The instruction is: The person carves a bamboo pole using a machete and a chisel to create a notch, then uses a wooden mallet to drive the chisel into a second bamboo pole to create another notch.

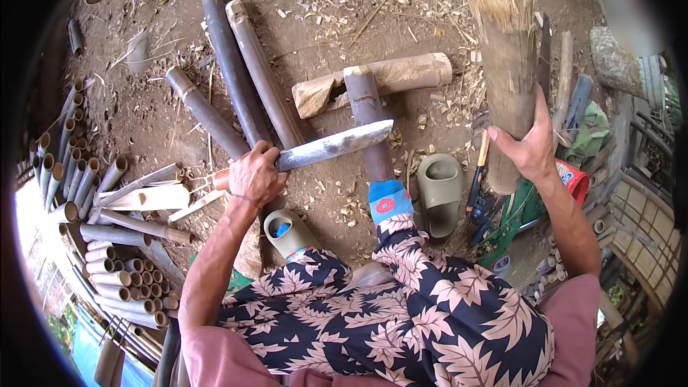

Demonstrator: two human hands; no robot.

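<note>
My left hand (254,174) is closed around the reddish-brown handle of a machete (333,147). Its wide, worn blade points right and passes over a dark bamboo pole (367,104). The pole's far end rests on a pale, split log (416,72), while its near end meets my blue-socked foot (390,199). In my right hand (529,140) is a thick wooden club (505,64), gripped near its narrow end, with the thumb across it. The club's far end is frayed into straw-coloured fibres. The fingers behind it are partly hidden.
Several dark bamboo poles (233,50) lie at far left. Cut bamboo tubes (129,279) are stacked at left. An olive slipper (439,193) lies right of my foot. A knife-like tool with an orange handle (481,158) and a red packet (573,180) are near my right arm. Wood chips litter the dirt.
</note>
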